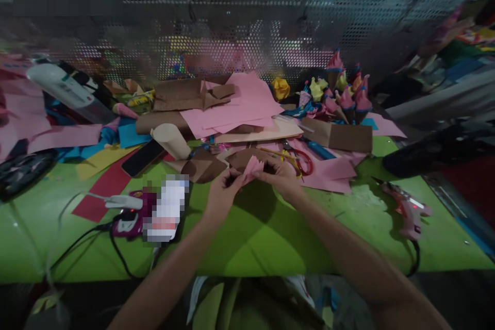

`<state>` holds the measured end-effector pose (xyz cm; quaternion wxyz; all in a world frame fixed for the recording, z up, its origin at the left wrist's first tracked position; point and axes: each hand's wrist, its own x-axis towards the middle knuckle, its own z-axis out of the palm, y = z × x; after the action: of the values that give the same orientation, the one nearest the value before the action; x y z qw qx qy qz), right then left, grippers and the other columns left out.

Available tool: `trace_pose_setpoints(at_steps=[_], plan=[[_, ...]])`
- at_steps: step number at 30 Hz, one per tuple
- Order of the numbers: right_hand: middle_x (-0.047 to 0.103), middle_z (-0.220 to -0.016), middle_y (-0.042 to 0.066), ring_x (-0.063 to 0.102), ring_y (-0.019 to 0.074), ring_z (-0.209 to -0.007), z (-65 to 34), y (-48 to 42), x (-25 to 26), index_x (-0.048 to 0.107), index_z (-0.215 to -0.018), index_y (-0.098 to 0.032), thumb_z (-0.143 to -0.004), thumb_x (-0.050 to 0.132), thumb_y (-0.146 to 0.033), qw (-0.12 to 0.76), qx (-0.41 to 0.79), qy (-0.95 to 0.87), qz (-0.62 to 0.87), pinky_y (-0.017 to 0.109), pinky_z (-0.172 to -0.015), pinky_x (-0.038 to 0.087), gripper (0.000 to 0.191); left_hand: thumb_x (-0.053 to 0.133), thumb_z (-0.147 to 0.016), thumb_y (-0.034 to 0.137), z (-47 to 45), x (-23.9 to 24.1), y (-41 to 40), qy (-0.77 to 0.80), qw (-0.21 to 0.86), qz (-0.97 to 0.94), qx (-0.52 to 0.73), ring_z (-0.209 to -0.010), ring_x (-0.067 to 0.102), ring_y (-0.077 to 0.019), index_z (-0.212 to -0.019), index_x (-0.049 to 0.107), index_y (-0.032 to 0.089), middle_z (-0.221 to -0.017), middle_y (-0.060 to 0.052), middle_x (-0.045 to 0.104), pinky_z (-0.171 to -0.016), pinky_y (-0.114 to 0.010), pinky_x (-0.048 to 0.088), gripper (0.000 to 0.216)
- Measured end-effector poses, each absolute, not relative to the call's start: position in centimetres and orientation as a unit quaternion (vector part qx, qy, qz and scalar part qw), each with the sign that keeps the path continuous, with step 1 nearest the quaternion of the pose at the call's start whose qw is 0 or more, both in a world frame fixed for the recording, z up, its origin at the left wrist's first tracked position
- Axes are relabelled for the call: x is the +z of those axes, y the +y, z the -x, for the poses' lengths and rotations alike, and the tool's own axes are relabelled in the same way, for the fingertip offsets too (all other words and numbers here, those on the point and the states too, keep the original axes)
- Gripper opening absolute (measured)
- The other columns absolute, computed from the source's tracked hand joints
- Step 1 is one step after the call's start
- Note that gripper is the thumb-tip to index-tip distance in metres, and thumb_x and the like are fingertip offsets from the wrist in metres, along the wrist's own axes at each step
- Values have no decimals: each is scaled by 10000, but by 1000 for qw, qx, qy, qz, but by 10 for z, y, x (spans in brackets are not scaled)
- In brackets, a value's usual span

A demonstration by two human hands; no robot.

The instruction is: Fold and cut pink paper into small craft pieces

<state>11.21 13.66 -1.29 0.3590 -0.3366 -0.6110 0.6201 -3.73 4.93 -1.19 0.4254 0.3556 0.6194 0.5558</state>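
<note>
A small piece of pleated pink paper (253,166) is pinched between both hands above the green table (247,247). My left hand (226,188) grips its lower left side, with thumb and fingers pressed together. From the right, my right hand (280,178) holds its other edge the same way. Just behind the hands lie a curled sheet of brown paper (203,165) and scissors with red handles (305,162). Flat pink sheets (247,100) are piled farther back.
A pink glue gun (406,209) lies at the right with its cord. On the left are a phone (168,209), a purple power strip (133,219) with cables, and a dark phone (143,159). Several paper cones with pink tops (350,95) stand at the back right, before a perforated metal panel (232,26).
</note>
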Motion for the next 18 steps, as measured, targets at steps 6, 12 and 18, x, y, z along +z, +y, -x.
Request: trace_pose_setpoints(at_steps=[6,12,18], plan=[[675,-778,6,602,200,-802,-110,134,-10,684,-785,-204,-660,793,-422,362,612,-611,348,322,-770,475,274,728,-697,393,42,-8,54,625,415,-374,545,-623,511,-121,-736,644,179,-652,13,589,-592,-245,399,233],[684,-770,4,600,205,-783,-112,134,-9,694,-743,-203,-690,750,-368,360,597,-614,371,333,-768,469,183,697,-734,423,45,-7,54,630,413,-415,511,-646,549,-132,-795,652,186,-702,8,627,-630,-256,439,248],[666,-741,12,575,203,-754,-111,132,-17,689,-694,-206,-729,722,-393,376,573,-627,370,331,-739,447,192,675,-763,380,46,-9,52,656,383,-433,485,-769,601,-167,-787,657,194,-806,-15,672,-726,-279,474,188]])
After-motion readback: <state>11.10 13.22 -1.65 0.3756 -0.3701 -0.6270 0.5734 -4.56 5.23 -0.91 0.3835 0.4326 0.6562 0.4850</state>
